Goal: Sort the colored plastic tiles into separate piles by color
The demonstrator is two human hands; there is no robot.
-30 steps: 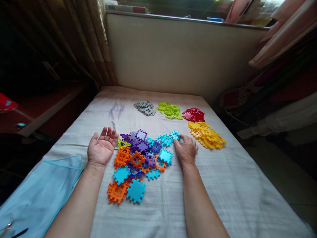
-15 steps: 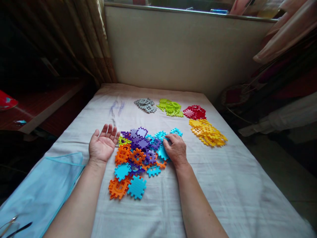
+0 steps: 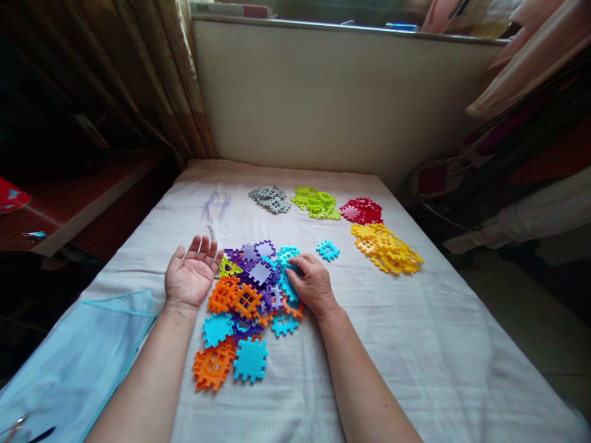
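Observation:
My left hand rests palm up at the left side of a mixed pile of plastic interlocking tiles, its fingers stretched out and nothing in it. In the pile are purple tiles, orange tiles, light-blue tiles and a lime green tile. At the pile's right edge, my right hand has its thumb and bent fingers closed on a light-blue tile, which the fingers partly cover. A single light-blue window tile lies apart, just beyond that hand.
Sorted heaps lie farther back: grey tiles, lime green tiles, red tiles and yellow tiles. All rest on a white cloth. A blue cloth with glasses lies at left.
My right hand has moved left against the pile, away from the lone light-blue window tile. Several tiles in the pile have shifted left. My left hand stays palm up in its place.

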